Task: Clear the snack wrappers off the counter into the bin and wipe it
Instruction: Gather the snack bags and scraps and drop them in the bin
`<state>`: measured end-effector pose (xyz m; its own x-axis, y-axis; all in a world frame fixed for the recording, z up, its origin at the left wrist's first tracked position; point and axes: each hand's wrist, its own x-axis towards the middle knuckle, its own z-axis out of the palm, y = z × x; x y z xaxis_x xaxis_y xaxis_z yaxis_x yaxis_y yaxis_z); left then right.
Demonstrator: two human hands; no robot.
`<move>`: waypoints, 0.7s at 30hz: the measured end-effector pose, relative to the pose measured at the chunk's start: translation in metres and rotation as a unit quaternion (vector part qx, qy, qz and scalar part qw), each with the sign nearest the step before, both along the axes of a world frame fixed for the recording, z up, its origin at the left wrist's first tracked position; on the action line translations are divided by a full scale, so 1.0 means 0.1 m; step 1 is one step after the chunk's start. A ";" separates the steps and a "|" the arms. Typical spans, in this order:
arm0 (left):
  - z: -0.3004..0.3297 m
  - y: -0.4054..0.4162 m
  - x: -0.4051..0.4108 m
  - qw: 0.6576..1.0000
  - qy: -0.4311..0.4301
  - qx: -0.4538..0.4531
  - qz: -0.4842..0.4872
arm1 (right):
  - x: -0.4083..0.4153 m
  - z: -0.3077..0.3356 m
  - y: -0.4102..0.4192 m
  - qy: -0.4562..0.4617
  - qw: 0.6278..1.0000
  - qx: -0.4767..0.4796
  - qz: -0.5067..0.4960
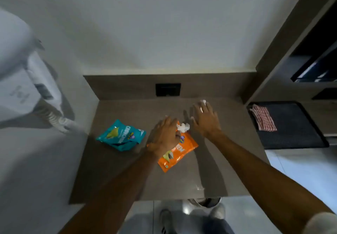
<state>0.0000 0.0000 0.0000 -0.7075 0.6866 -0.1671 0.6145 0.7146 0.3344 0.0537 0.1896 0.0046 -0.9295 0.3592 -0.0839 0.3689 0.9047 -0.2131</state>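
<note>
Surfaces and finishes, counter area.
Grey-brown stone-look counter: smooth, matt, faint sheen at 6 o'clock. Orange snack wrapper at centre and teal snack wrapper at 9 o'clock: glossy crinkled plastic film. Crumpled white tissue: soft matt paper. Red-and-white striped cloth at 3 o'clock: woven fabric, lying on a dark mat with a rough, matt grain. White wall-mounted appliance at 10 o'clock: smooth plastic.
</note>
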 end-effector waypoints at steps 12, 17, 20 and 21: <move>-0.57 0.48 0.00 0.995 0.096 -0.009 0.019 | 0.14 -0.73 0.51 0.064 0.966 -0.150 -0.200; -0.41 0.52 0.32 0.966 0.132 0.194 0.105 | 0.69 -0.38 0.28 0.281 0.927 -0.165 -0.184; -0.34 0.35 0.97 0.930 0.071 0.331 0.146 | 1.48 -0.30 -0.11 0.340 0.902 -0.228 -0.134; -0.37 0.23 1.27 0.920 0.054 0.352 0.160 | 1.82 -0.33 -0.24 0.325 0.908 -0.248 -0.098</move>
